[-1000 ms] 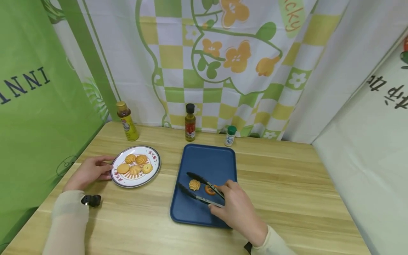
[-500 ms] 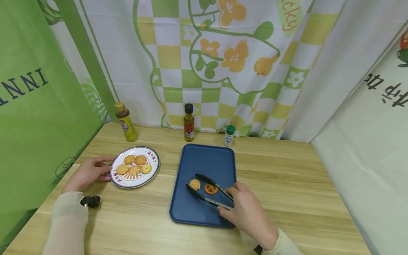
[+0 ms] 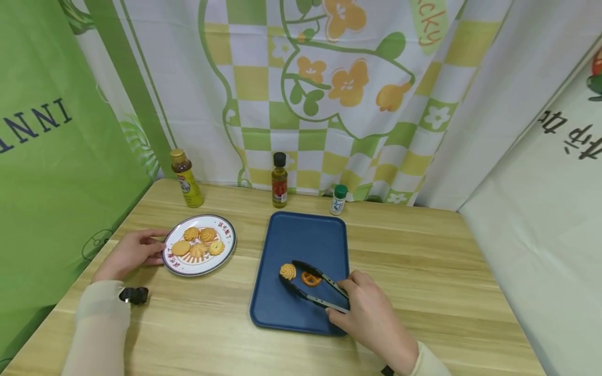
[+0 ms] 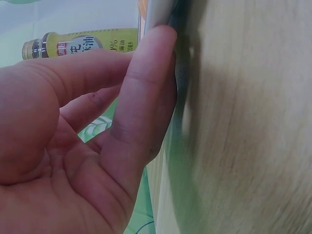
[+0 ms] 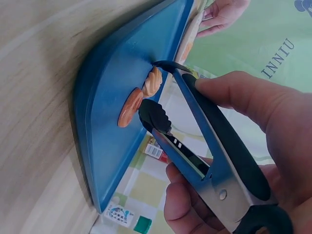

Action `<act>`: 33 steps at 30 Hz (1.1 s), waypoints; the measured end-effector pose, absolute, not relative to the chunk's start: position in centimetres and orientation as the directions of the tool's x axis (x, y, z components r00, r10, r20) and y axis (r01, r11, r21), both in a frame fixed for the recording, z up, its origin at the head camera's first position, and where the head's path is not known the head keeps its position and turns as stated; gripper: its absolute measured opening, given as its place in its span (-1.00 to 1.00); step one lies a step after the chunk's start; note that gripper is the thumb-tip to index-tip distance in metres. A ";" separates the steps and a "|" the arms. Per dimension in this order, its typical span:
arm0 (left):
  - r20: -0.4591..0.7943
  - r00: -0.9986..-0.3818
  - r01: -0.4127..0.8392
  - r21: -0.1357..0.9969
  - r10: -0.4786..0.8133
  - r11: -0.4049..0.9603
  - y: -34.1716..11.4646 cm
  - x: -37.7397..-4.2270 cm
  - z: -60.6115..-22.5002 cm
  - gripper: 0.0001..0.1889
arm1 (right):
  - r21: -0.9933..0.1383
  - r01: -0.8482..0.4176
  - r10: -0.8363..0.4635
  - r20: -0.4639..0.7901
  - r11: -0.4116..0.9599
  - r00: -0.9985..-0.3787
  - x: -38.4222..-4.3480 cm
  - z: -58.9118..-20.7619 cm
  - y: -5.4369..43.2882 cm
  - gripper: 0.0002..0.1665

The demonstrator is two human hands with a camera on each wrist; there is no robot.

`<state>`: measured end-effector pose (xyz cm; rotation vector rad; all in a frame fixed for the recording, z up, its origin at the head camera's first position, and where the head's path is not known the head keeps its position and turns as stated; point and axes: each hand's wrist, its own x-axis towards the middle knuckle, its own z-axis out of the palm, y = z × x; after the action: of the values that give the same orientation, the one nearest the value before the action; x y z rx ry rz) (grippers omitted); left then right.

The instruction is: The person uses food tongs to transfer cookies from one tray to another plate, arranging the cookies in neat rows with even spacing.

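Observation:
On the blue tray (image 3: 305,235) lie a swirled cookie (image 3: 288,271) and, just right of it, a small pretzel (image 3: 311,279). My right hand (image 3: 371,313) grips metal tongs (image 5: 195,112) with black tips, thumb on one arm and fingers on the other. The tong tips are spread on either side of the swirled cookie, near the tray surface. At the left, my left hand (image 3: 134,253) holds the rim of a white plate (image 3: 193,270), fingers at its left edge. Several cookies (image 3: 198,250) sit on that plate. In the left wrist view, fingers (image 4: 141,87) meet the plate's edge.
A yellow-labelled bottle (image 3: 189,183) stands behind the plate. Farther right are a black-capped bottle (image 3: 279,183) and a green-capped shaker (image 3: 338,199), both behind the tray. A patterned curtain (image 3: 329,141) hangs along the back edge of the wooden table (image 3: 423,271).
The right hand has shifted right and slightly down with the tongs. Their tips have drawn closer together around the swirled cookie. Left hand and plate stay in place.

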<state>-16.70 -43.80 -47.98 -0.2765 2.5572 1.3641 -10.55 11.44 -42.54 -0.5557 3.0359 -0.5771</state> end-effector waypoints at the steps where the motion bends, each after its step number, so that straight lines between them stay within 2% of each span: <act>1: -0.293 -0.954 -0.278 0.791 -0.061 0.545 -43.8 -16.7 -47.9 -0.43 | -0.356 -0.341 -0.342 0.062 0.870 -0.938 -10.6 -42.5 11.4 -0.36; 19: -0.292 -0.954 -0.284 0.808 -0.067 0.517 -43.7 -16.7 -48.0 -0.43 | -0.373 -0.347 -0.348 0.068 0.861 -0.935 -11.0 -42.4 10.9 -0.40; 33: -0.304 -0.950 -0.294 0.809 -0.066 0.509 -43.6 -16.6 -48.0 -0.42 | -0.367 -0.407 -0.393 0.116 0.837 -0.912 -11.8 -42.2 9.7 -0.42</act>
<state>-16.63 -43.62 -48.01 -0.3061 2.5183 1.4175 -11.82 9.67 -42.20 -0.6633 3.0452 -0.6208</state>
